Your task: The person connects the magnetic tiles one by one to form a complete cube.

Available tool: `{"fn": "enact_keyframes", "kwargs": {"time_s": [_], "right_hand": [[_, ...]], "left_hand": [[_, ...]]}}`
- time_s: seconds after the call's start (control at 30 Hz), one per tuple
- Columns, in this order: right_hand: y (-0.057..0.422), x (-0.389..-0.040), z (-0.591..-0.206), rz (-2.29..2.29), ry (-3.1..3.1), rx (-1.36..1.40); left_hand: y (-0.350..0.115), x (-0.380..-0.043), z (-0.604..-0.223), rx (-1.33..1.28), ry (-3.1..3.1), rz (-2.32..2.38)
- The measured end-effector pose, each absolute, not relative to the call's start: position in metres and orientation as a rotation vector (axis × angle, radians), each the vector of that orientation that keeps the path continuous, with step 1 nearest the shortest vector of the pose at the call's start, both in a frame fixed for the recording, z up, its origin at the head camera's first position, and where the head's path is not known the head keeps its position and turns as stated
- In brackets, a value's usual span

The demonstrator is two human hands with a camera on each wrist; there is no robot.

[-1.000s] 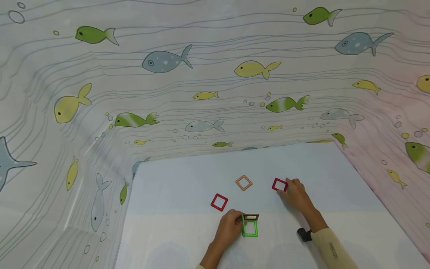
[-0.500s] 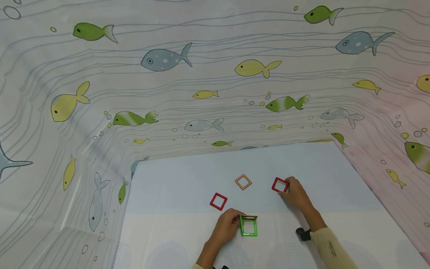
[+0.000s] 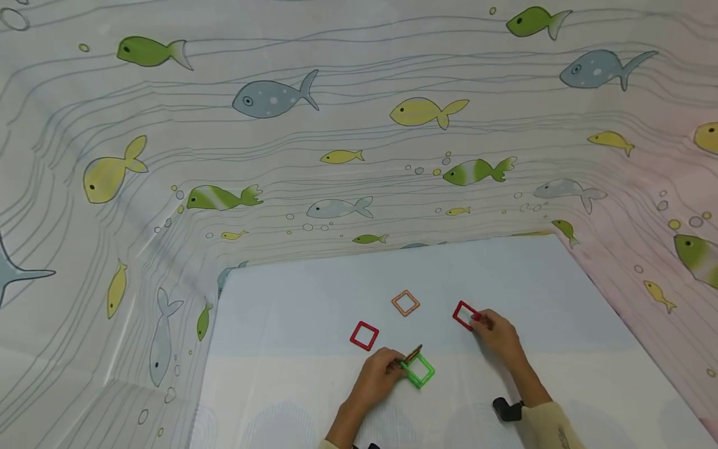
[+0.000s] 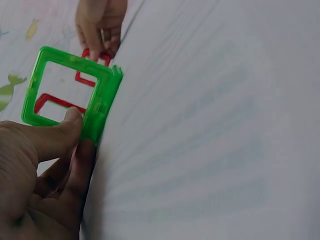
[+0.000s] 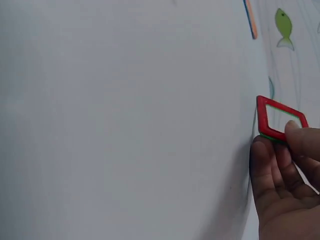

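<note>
My left hand (image 3: 377, 377) pinches a green square magnetic tile frame (image 3: 427, 380) between thumb and fingers, low over the table. A dark reddish panel (image 3: 413, 355) stands up along its far side. In the left wrist view, the green tile (image 4: 100, 107) shows a thick double edge, and a red edge (image 4: 50, 97) appears through its window. Farther right, my right hand (image 3: 499, 335) pinches a red square tile frame (image 3: 457, 309) by its near right corner. The right wrist view shows a thin green rim under this red tile (image 5: 282, 106), which is tilted.
A loose red square frame (image 3: 356, 331) lies on the white table (image 3: 291, 299) beyond my left hand. An orange square frame (image 3: 399, 296) lies farther back, between both hands. Cloth printed with fish (image 3: 336, 187) surrounds the table. A black device (image 3: 507, 409) sits at my right wrist.
My left hand has turned the green tile and its upright panel to a diagonal angle. My right hand has shifted slightly nearer, tilting and turning the red tile. The loose frames stay put.
</note>
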State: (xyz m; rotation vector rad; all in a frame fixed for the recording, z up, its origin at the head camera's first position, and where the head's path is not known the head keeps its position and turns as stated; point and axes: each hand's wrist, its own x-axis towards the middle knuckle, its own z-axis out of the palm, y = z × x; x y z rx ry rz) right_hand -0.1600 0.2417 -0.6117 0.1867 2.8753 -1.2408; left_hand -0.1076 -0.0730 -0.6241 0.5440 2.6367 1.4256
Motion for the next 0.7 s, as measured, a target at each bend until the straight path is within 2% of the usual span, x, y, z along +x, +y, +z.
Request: {"fn": "enact_keyframes", "kwargs": {"time_s": [0.3, 0.7], "right_hand": [[0.214, -0.134, -0.611, -1.309, 2.901, 0.066], [0.184, -0.119, -0.614, -1.400, 2.976, -0.336]], "left_hand": [[-0.071, -0.107, -0.630, 0.572, 2.605, 1.512], [-0.070, -0.103, -0.633, 0.563, 2.537, 1.586]]}}
